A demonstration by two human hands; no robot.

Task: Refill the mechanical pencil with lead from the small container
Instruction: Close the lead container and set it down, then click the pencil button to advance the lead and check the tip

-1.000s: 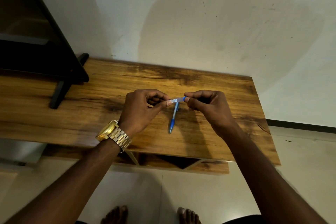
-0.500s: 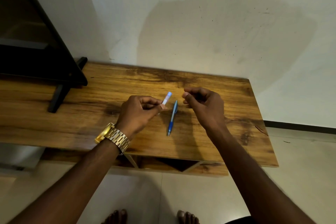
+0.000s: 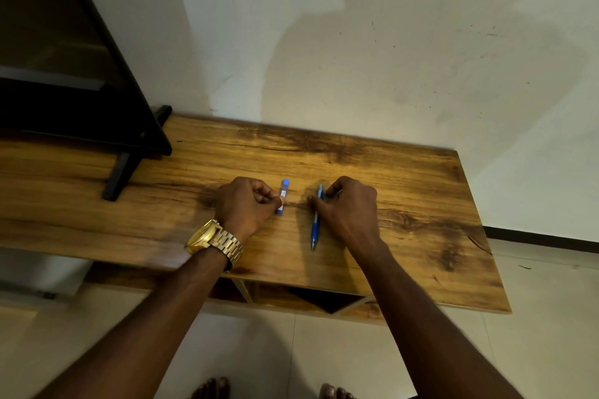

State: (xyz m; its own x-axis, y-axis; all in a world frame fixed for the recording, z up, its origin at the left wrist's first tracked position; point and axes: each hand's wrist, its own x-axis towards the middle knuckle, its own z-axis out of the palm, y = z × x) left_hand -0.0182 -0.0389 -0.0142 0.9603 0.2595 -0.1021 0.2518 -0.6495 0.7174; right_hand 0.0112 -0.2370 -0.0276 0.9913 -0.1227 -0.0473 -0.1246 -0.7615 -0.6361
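lead container (image 3: 283, 196) on table (image 3: 405, 204) | left of pencil (image 3: 316, 220); both between hands

The table (image 3: 405, 204) is showing a matt, dark-streaked wood grain, the mechanical pencil (image 3: 315, 220) and lead container (image 3: 284, 194) are looking like smooth blue plastic, and the wristwatch (image 3: 212, 238) is gleaming as polished gold-toned metal.
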